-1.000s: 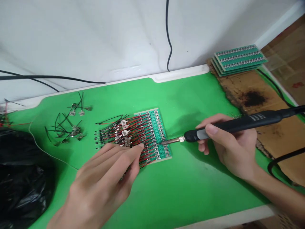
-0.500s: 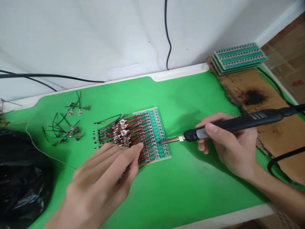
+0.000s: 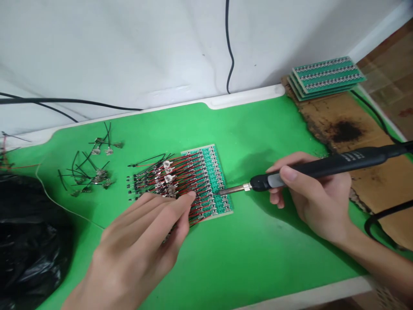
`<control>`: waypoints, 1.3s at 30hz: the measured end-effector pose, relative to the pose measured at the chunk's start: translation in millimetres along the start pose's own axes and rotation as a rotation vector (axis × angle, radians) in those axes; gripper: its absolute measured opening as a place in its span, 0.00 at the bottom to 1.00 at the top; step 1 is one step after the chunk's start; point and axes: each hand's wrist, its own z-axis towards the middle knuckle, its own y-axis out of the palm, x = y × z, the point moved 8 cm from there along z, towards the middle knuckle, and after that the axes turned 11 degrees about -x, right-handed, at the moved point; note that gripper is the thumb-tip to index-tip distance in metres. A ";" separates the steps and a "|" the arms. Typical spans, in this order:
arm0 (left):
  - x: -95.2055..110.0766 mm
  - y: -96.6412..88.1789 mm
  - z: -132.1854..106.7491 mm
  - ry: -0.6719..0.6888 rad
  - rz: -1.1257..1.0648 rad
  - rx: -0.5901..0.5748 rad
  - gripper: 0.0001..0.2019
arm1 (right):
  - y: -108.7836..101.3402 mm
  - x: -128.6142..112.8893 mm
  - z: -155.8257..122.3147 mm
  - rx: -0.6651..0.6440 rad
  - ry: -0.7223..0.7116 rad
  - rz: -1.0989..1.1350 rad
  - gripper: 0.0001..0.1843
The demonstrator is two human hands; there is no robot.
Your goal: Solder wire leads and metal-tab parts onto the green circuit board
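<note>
A green circuit board (image 3: 220, 172) lies on the green table, with rows of solder joints along it. Red and black wires (image 3: 184, 162) run leftward from it to small parts with clear and white pieces (image 3: 168, 178). My left hand (image 3: 145, 241) is closed over the lower wires, thumb and forefinger pinched on a wire near the board's left side. In my right hand (image 3: 309, 189) is a black soldering iron (image 3: 338, 162), held like a pen. Its metal tip (image 3: 230, 190) reaches the board's right-hand part; whether it touches a joint I cannot tell.
Loose parts with black leads (image 3: 97, 175) lie to the left. A black plastic bag (image 3: 29, 237) fills the lower left. At the right, scorched cardboard (image 3: 358, 116) carries stacked circuit boards (image 3: 329, 76). Black cables (image 3: 229, 51) hang by the wall and trail at the right.
The whole view has shifted very slightly. Both hands, the soldering iron and the board keep nearly the same positions relative to each other.
</note>
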 end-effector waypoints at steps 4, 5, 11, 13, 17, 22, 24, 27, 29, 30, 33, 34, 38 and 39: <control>1.3 -0.3 0.5 -0.001 -0.002 0.002 0.12 | -0.9 -0.3 0.7 0.005 -0.005 -0.011 0.11; 1.1 -0.1 0.4 -0.004 -0.008 0.003 0.12 | -1.1 -0.2 0.8 0.007 -0.005 -0.012 0.12; 1.1 0.5 -1.5 0.000 0.013 0.012 0.12 | -0.1 0.9 0.1 0.000 0.000 -0.002 0.10; 1.5 0.9 -2.2 0.008 0.014 0.013 0.12 | 0.2 1.0 0.0 0.002 -0.001 -0.002 0.10; 0.7 1.7 -2.7 0.005 0.003 0.005 0.12 | 0.3 0.7 0.6 0.007 -0.004 0.003 0.10; 2.0 1.6 -1.7 0.025 -0.021 -0.005 0.11 | 0.8 -0.6 1.3 -0.004 -0.020 0.007 0.07; 1.6 0.5 -1.5 0.018 -0.024 0.006 0.11 | 0.8 0.3 1.3 -0.006 -0.009 0.015 0.06; -0.3 0.2 -1.1 0.007 -0.008 0.015 0.11 | 1.2 0.4 1.5 -0.010 -0.010 0.030 0.07; -1.3 0.9 -0.4 0.013 0.003 0.019 0.11 | 1.4 0.3 1.8 -0.012 -0.014 0.030 0.07; -1.6 1.5 0.1 0.016 0.004 0.019 0.10 | 1.4 0.4 1.9 -0.012 -0.015 0.032 0.07; -0.8 2.8 2.1 0.023 -0.001 0.013 0.10 | 0.9 1.3 1.9 -0.013 -0.013 0.038 0.08; 0.3 2.8 2.5 0.029 -0.004 0.011 0.10 | 0.9 1.5 1.9 -0.015 -0.012 0.039 0.09; 2.3 1.5 2.0 0.028 -0.017 0.000 0.10 | 0.7 1.3 1.2 -0.018 -0.009 0.043 0.09; 2.7 0.9 1.5 0.033 -0.023 0.003 0.10 | 0.9 1.0 1.0 -0.019 -0.008 0.042 0.09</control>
